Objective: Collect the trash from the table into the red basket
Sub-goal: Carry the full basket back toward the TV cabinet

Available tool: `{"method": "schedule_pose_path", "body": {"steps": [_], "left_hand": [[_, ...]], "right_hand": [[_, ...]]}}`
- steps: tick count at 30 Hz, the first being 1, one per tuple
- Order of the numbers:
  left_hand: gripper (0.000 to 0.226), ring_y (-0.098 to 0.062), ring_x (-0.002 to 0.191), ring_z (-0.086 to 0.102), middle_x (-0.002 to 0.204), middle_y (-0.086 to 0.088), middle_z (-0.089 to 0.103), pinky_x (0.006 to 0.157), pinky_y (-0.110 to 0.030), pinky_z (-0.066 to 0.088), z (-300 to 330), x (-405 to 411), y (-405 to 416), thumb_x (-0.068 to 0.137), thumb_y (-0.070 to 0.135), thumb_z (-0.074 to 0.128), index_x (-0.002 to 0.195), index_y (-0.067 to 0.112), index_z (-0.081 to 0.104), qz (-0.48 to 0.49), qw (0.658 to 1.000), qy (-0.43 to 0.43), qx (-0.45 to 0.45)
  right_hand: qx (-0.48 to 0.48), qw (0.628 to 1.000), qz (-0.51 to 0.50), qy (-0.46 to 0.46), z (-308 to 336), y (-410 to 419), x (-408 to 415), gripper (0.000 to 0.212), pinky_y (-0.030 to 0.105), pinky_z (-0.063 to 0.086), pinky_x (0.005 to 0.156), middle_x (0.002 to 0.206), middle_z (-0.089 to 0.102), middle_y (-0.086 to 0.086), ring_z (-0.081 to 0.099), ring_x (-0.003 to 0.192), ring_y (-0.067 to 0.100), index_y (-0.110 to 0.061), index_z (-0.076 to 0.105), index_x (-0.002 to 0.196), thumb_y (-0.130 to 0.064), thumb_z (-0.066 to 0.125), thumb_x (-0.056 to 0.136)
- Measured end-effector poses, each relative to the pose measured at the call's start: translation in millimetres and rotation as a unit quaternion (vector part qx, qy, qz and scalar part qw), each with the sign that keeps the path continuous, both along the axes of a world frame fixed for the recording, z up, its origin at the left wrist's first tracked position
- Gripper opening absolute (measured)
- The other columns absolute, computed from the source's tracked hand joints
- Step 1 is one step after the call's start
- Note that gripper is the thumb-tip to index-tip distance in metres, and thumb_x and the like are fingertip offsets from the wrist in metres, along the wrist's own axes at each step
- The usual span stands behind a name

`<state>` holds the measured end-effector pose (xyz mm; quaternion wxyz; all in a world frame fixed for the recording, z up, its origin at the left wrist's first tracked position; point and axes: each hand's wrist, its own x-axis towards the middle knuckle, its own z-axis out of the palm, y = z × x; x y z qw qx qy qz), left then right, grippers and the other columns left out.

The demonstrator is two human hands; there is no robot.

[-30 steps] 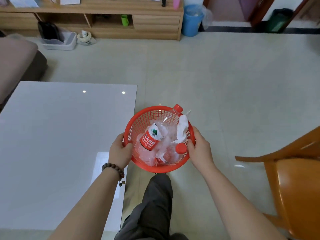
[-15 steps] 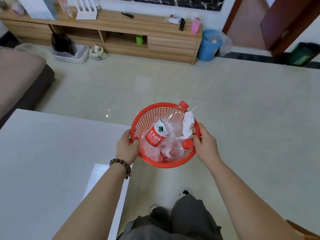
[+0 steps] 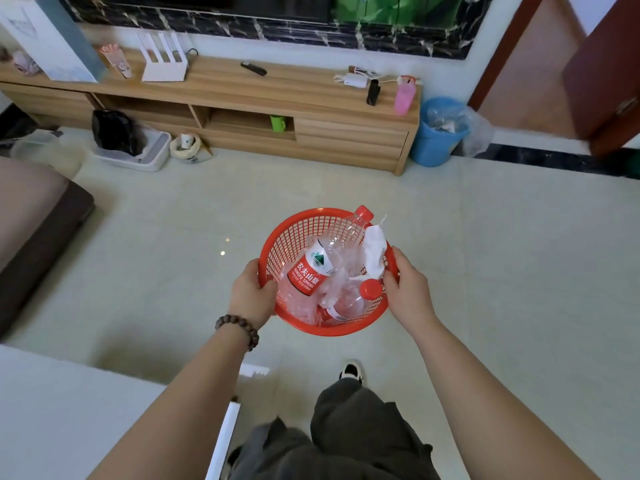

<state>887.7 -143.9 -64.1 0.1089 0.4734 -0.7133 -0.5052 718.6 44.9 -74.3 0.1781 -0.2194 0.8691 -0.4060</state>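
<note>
We have stood and turned from the white table (image 3: 69, 410), which now fills only the lower left corner where a second ago it covered most of the left side. More of the wooden TV cabinet (image 3: 242, 98) and the blue bin (image 3: 438, 133) has come into view; the orange chair has gone. Our red basket (image 3: 294, 233) hangs over the tiled floor, clear of the table, as before. Our left hand (image 3: 250, 294) still grips its left rim and our right hand (image 3: 408, 289) its right rim. Inside lie two clear bottles (image 3: 322, 265), crumpled plastic and a white tissue (image 3: 375, 249), unmoved.
</note>
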Motion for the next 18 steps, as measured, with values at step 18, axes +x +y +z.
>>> {"method": "schedule_pose_path", "body": {"steps": [18], "left_hand": [[0.032, -0.004, 0.078, 0.057, 0.096, 0.009, 0.058, 0.057, -0.023, 0.049, -27, -291, -311, 0.089, 0.025, 0.053, 0.121, 0.02, 0.049, 0.032, 0.999, 0.017, -0.03]], "right_hand": [[-0.029, 0.999, 0.028, 0.017, -9, -317, -291, 0.048, 0.023, 0.043, 0.081, 0.12, 0.065, -0.001, 0.06, 0.103, 0.016, -0.028, 0.044, 0.135, -0.008, 0.045, 0.091]]}}
